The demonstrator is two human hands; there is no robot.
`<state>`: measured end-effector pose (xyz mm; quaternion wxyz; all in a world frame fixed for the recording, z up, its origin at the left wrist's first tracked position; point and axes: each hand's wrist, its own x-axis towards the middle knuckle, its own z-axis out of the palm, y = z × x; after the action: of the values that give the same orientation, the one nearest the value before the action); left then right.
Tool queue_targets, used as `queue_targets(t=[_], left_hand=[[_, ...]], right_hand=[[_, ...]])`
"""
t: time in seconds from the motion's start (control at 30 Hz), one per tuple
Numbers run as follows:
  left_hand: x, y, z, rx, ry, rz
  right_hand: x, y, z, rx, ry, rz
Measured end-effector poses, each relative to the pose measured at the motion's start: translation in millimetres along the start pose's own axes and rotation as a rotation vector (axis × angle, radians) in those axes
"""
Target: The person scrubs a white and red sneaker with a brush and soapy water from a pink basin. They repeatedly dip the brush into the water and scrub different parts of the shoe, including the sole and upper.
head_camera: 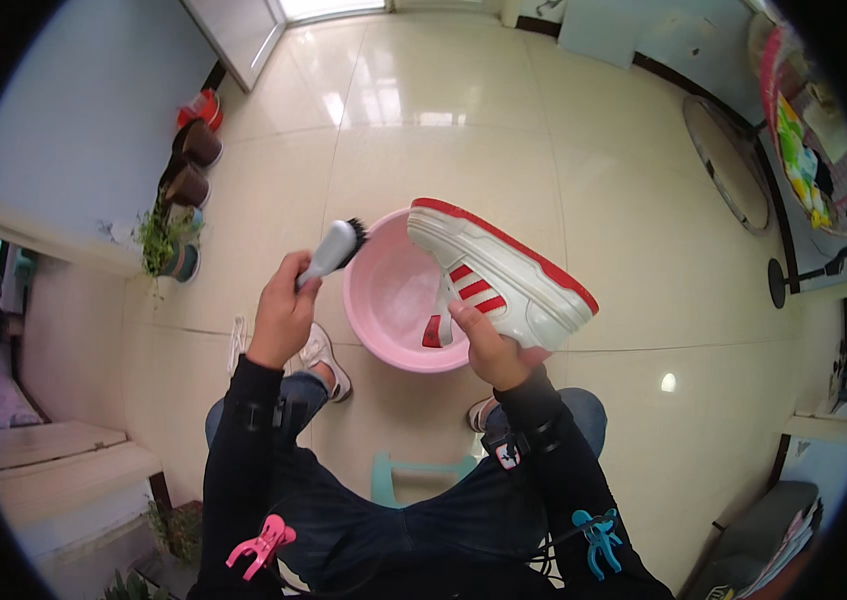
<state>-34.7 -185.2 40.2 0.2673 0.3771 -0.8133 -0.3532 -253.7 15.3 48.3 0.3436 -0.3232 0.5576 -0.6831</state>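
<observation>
My left hand grips the handle of a grey scrub brush, its dark bristles facing right toward the basin. A white sneaker with red stripes and a red-edged sole is held in my right hand, thumb on the upper near the opening. The shoe is tipped on its side, sole turned up and to the right, and its tongue with a red tag hangs toward me. Below it on the floor stands a pink plastic basin, partly covered by the shoe. Brush and shoe are apart.
White shoelaces lie on the tiles left of my left foot. Under me is a green stool. Potted plants and brown pots line the left wall; an oval mirror leans at the right.
</observation>
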Motion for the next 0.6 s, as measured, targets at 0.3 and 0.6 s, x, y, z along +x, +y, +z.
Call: queue_targets(t=[0.3, 0.6], left_hand=[[84, 14, 41, 0.343, 0.131, 0.105], [85, 19, 80, 0.404, -0.008, -0.016]], right_hand=[[12, 32, 3, -0.066, -0.007, 0.218], [11, 62, 0, 0.045, 0.003, 0.225]])
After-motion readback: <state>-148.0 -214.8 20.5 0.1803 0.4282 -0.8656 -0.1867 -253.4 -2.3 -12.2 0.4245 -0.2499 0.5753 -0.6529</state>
